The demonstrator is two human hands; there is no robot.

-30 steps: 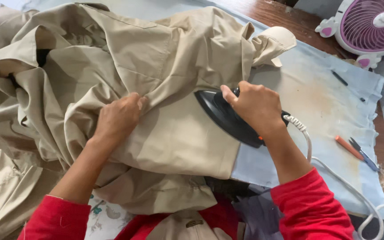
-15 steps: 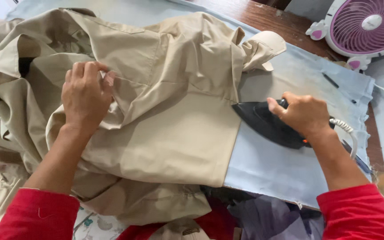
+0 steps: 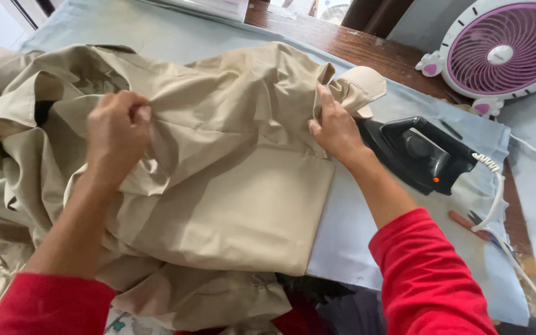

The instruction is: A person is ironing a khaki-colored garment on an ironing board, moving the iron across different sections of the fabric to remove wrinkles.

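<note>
- A person's left hand (image 3: 118, 127) is closed in a fist on a bunched fold of a crumpled beige cotton garment (image 3: 218, 186) spread over a pale blue padded ironing cloth (image 3: 355, 242).
- The right hand (image 3: 336, 127) pinches the garment's right edge, fingers together on the fabric just below its rounded cuff.
- A black electric iron (image 3: 420, 155) rests flat on the cloth just beside the right wrist, with no hand on it, its white cord trailing right.
- A round purple-and-white desk fan (image 3: 504, 53) stands at the far right corner.
</note>
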